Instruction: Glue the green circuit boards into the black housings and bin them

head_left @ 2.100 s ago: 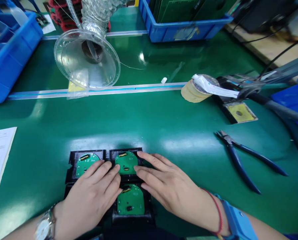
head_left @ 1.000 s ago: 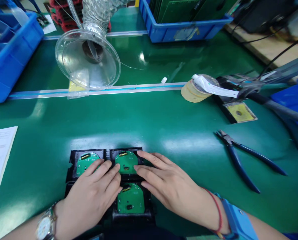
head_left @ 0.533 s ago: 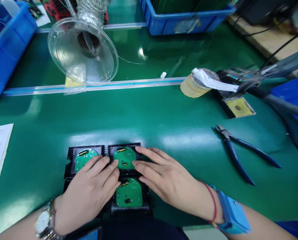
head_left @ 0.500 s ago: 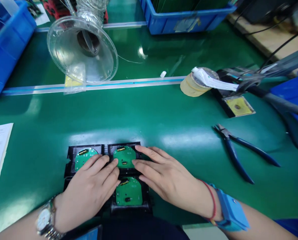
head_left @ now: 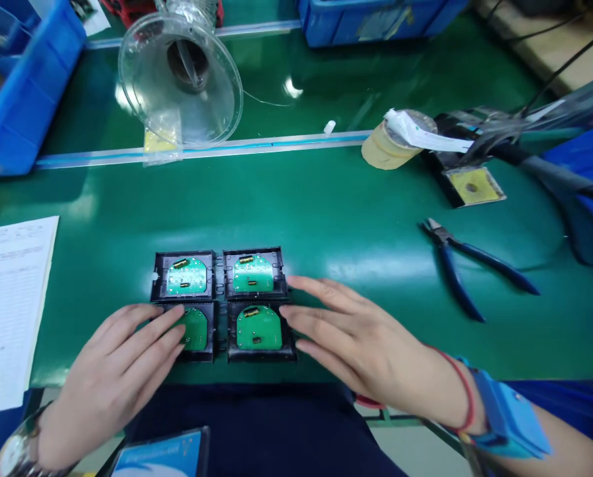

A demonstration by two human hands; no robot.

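Four black plastic housings sit in a two-by-two block on the green mat (head_left: pixel 326 218), each holding a green circuit board with small gold-topped parts. The upper left board (head_left: pixel 187 277), upper right board (head_left: pixel 253 273) and lower right board (head_left: pixel 259 329) show fully. My left hand (head_left: pixel 114 371) lies at the block's lower left, its fingertips over the lower left board (head_left: pixel 197 329) and hiding part of it. My right hand (head_left: pixel 356 331) is spread just right of the block, fingertips at the edge of the lower right housing (head_left: pixel 261 354). Neither hand holds anything.
Diagonal cutters with blue handles (head_left: pixel 468 265) lie to the right. Beyond them are a tape roll (head_left: pixel 388 149) and a soldering sponge stand (head_left: pixel 472 185). A clear fume hood (head_left: pixel 179 79) stands at the back, a blue crate (head_left: pixel 28 99) at back left, and a paper sheet (head_left: pixel 10 298) at left.
Both hands have drawn back from the boards toward me and spread apart. All four housings now show. The whole scene has shifted up in view as my head tilted down.
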